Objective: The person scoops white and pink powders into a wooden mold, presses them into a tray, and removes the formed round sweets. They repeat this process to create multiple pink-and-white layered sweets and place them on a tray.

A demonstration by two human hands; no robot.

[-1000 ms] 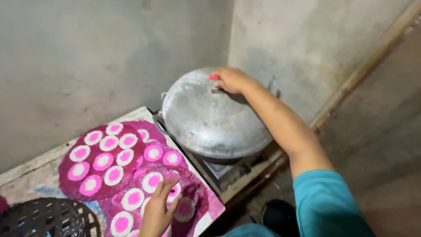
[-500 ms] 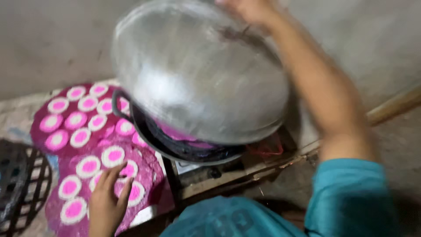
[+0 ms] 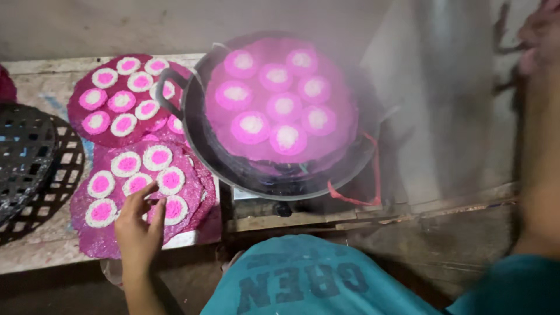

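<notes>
A: How far am I?

B: The wok (image 3: pixel 280 175) is uncovered; in it 1 pink sheet (image 3: pixel 280 105) with 9 white-ringed discs steams.

A: And on the bench (image 3: pixel 35 256)?

B: 2 more sheets (image 3: pixel 93 233) lie beside the wok. My left hand (image 3: pixel 138 224) rests on the nearer one, fingers spread, gripping nothing. My right hand I cannot tell; only a blurred arm shows.

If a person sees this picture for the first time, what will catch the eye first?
First, the steaming dark pot at centre, holding a pink sheet dotted with pale-ringed rounds. Next, similar pink sheets lie on the bench at left beside a black basket; the left hand rests on the nearest sheet.
</notes>
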